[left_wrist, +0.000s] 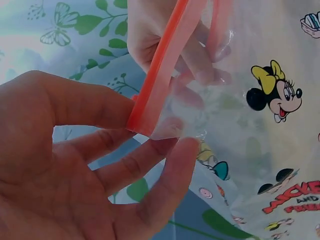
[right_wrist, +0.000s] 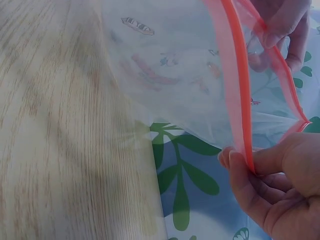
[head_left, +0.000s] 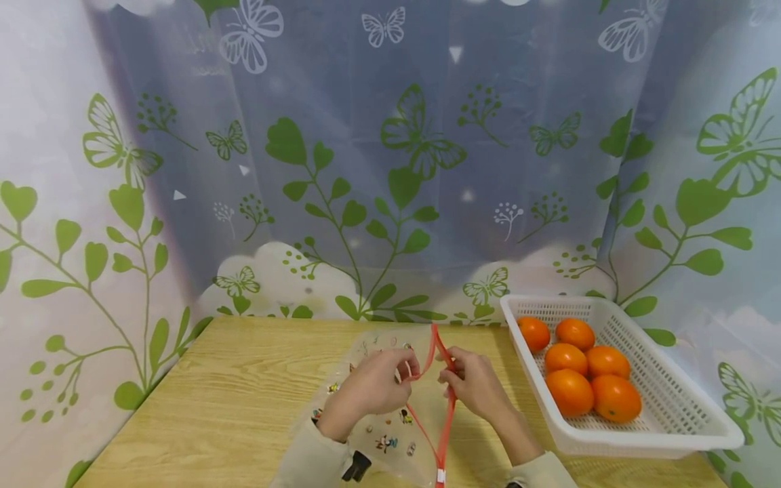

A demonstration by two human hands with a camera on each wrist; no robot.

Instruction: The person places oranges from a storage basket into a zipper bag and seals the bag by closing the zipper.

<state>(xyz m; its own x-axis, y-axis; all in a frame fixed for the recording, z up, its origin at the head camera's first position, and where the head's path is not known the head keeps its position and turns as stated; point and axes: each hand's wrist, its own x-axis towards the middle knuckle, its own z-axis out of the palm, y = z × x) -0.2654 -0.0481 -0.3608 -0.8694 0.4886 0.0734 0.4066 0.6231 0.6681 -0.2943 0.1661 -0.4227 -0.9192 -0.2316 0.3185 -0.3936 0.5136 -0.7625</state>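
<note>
A clear plastic zipper bag with cartoon prints and a red zip edge lies partly over the table, its mouth spread apart between the two hands. My left hand pinches one red side of the mouth; in the left wrist view its thumb presses the strip, with the fingers behind the plastic. Opposite it, my right hand grips the other red side. The right wrist view shows that thumb and forefinger closed on the strip. A white slider sits at the strip's near end.
To the right stands a white perforated plastic basket with several oranges gathered in its left part. The wooden table ends at a curtain printed with leaves and butterflies, which also hangs along both sides.
</note>
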